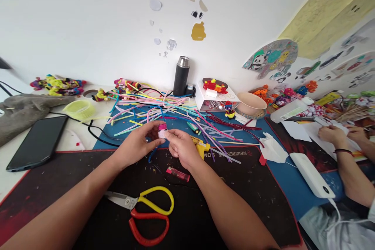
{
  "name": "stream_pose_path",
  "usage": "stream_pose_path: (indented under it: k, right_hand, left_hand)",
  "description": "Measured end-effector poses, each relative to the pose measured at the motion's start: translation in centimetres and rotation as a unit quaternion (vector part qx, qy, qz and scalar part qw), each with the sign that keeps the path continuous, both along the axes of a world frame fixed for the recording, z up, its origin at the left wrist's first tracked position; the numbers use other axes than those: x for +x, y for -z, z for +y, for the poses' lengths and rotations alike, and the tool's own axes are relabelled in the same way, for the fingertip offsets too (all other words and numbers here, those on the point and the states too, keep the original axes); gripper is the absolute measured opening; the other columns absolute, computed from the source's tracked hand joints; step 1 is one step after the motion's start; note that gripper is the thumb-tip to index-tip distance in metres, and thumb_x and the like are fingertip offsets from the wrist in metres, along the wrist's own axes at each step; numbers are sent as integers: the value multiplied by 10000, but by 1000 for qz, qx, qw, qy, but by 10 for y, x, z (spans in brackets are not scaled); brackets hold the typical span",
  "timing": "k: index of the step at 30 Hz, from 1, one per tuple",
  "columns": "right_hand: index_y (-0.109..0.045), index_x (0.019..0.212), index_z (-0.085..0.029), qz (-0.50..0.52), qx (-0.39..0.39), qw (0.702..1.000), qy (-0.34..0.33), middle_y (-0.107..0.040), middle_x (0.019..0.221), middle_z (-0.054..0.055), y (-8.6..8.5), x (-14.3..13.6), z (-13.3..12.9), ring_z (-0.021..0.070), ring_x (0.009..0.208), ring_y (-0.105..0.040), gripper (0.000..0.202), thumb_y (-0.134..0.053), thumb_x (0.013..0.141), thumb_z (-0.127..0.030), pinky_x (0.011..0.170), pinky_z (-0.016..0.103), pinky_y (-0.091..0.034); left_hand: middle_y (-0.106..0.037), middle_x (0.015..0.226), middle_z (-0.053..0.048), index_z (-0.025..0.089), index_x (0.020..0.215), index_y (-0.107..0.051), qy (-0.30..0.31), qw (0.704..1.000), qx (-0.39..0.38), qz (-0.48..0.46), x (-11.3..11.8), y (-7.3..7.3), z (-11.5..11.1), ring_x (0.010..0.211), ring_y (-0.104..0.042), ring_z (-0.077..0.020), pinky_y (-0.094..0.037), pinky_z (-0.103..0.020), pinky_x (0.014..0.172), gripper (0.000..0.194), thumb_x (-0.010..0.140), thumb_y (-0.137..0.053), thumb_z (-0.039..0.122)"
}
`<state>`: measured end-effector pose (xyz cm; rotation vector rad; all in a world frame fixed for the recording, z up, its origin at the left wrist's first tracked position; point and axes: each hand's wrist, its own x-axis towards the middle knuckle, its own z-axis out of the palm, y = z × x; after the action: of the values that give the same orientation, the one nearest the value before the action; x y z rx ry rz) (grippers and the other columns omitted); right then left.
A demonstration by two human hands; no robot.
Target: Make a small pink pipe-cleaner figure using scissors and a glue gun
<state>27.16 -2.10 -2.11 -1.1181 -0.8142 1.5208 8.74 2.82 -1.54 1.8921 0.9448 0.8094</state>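
A small pink and white figure piece (162,130) is held up between both hands, over the near edge of the pipe cleaners. Fingers of my left hand (140,140) close on it from the left. My right hand (182,146) pinches its right side with thumb and finger. Blue pipe cleaner strands stick out above and below it. A yellow glue gun (201,147) lies partly behind my right hand. Below the hands are a pink lighter (177,174) and scissors (150,218) with one yellow and one red handle, lying open on the black mat (234,215).
Colourful pipe cleaners (175,103) spread behind the hands, with a black thermos (181,76) and a white box (202,103) beyond. A phone (37,142) lies left. At right are a bowl (252,103), a white power bank (312,174) and another person's hands (334,136).
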Motion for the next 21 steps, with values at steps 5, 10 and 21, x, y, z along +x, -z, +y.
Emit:
stream_pose_path:
  k: [5,10,21]
  right_hand:
    - [-677,900,-204,3,-3,1000,-11,-377,447,-153,-1,0,-1,56,380,-256,488,-916,736,-596,400,248,-151]
    - [-682,902,-199,-4,0,1000,-18,-382,455,-150,0,1,-1,56,377,-275,483,-914,747,-593,411,254,-149]
    - [-606,884,-221,29,3,999,-39,-439,500,-136,0,4,-1,57,372,-334,557,-897,775,-683,416,240,-144]
  left_hand:
    - [-737,919,-4,226,1341,-686,-7,999,37,30,0,-6,-2,801,-694,-224,-585,-353,787,476,920,-702,447]
    - [-740,932,-20,203,1336,-692,-6,998,44,37,0,-3,-2,800,-695,-226,-579,-349,775,478,926,-668,448]
    - [-741,951,-13,222,1342,-674,-18,996,71,50,-1,0,-1,829,-697,-226,-563,-347,803,446,953,-672,442]
